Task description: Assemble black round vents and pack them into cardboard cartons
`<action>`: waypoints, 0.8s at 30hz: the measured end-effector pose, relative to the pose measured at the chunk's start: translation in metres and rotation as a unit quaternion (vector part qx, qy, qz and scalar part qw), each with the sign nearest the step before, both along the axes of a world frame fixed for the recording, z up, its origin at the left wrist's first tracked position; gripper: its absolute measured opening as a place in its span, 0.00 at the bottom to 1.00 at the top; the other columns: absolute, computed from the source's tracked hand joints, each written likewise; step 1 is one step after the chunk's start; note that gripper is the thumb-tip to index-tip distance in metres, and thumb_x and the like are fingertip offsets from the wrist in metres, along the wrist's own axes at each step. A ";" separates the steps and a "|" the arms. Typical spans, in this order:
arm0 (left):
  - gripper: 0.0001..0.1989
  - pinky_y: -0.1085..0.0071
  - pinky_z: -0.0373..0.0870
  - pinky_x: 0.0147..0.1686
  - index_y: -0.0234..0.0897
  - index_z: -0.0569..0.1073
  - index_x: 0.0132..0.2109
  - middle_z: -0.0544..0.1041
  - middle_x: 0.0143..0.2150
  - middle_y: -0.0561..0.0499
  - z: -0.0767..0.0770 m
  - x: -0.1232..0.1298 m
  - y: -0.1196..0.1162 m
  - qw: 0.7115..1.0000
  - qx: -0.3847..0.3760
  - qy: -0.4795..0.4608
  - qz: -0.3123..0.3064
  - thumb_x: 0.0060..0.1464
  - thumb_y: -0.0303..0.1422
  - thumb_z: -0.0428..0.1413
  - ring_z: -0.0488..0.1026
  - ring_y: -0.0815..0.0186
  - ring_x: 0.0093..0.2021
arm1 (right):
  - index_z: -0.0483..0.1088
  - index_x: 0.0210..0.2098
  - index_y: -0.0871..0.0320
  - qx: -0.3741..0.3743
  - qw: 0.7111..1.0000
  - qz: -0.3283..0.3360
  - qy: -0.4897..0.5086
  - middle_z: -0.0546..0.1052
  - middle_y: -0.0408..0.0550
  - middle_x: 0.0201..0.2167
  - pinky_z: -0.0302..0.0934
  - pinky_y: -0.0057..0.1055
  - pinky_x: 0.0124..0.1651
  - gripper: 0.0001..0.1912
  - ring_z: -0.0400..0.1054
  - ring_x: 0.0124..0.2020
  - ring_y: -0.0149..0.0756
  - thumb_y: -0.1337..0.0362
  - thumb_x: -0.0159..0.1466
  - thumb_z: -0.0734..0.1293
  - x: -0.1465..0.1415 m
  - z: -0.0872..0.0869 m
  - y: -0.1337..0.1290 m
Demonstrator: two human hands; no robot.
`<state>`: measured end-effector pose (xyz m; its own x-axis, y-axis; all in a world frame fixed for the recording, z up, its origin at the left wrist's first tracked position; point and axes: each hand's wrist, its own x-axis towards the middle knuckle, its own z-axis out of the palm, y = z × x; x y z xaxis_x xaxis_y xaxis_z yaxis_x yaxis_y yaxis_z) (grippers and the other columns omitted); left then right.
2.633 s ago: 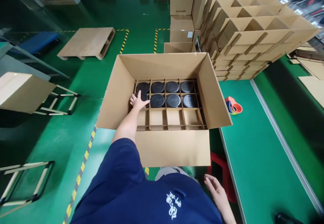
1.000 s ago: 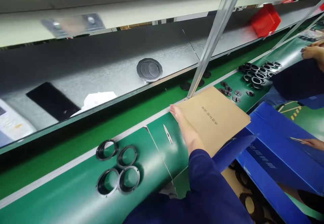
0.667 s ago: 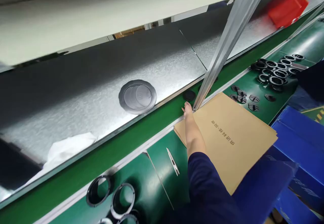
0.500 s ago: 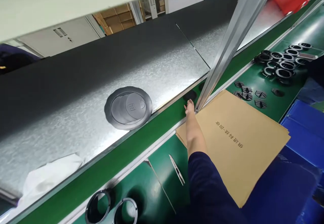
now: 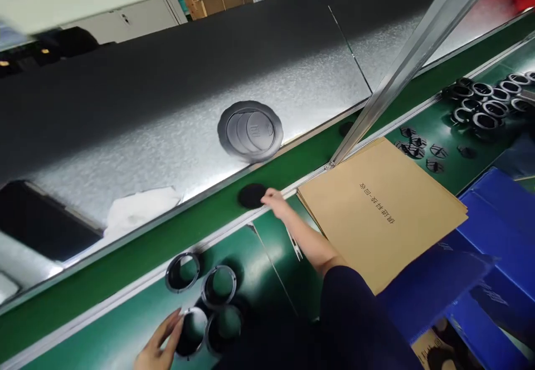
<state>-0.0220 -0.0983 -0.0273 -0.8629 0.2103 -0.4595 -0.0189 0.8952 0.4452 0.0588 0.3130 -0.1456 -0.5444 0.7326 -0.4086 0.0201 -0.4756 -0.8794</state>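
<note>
My right hand (image 5: 275, 198) reaches across to the green belt and pinches the near right edge of a flat, dark round disc (image 5: 249, 196). At the lower left, my left hand (image 5: 161, 341) has its thumb and fingers closed at the rim of a black ring (image 5: 192, 332) with a pale upper edge. Three similar rings stand close by on the green work surface, among them an upright ring (image 5: 183, 272) at the back. Tweezers (image 5: 296, 246) lie partly covered by my right forearm.
A round black vent (image 5: 251, 131) rests on the metal shelf, with a white cloth (image 5: 140, 211) to its left. Brown cardboard sheets (image 5: 380, 208) lie right of my arm, beneath a slanted metal post (image 5: 388, 91). Several rings (image 5: 485, 119) and small black parts (image 5: 413, 147) sit farther right.
My right hand has come left and nearer along the belt, with the disc now in its fingers. My left hand has entered at the lower left. The camera view has shifted.
</note>
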 end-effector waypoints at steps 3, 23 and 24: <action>0.22 0.53 0.65 0.67 0.49 0.78 0.45 0.82 0.53 0.51 -0.004 0.023 0.019 0.962 0.213 -0.102 0.138 0.43 0.50 0.66 0.71 0.46 0.64 | 0.64 0.17 0.57 0.012 0.975 0.218 0.050 0.63 0.32 0.15 0.46 0.24 0.27 0.10 0.55 0.22 0.26 0.69 0.42 0.71 0.005 0.034 -0.108; 0.26 0.48 0.71 0.59 0.36 0.70 0.66 0.82 0.50 0.41 0.041 0.074 -0.083 0.574 0.655 -0.438 0.224 0.70 0.44 0.46 0.80 0.52 0.49 | 0.79 0.53 0.51 0.537 0.785 0.309 0.021 0.66 0.54 0.62 0.57 0.52 0.69 0.24 0.57 0.66 0.49 0.49 0.75 0.56 0.085 0.117 -0.344; 0.26 0.47 0.71 0.59 0.37 0.69 0.67 0.82 0.52 0.41 0.042 0.074 -0.089 0.573 0.656 -0.438 0.221 0.70 0.44 0.46 0.80 0.51 0.50 | 0.79 0.52 0.51 0.529 0.787 0.317 0.022 0.66 0.54 0.63 0.57 0.52 0.69 0.25 0.57 0.66 0.49 0.48 0.75 0.55 0.084 0.118 -0.349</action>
<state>0.0523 -0.1874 0.0143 -0.5236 0.7208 -0.4541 -0.8461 -0.3776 0.3762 0.1425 -0.0356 -0.0275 -0.9336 0.2259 0.2780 -0.0839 0.6167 -0.7827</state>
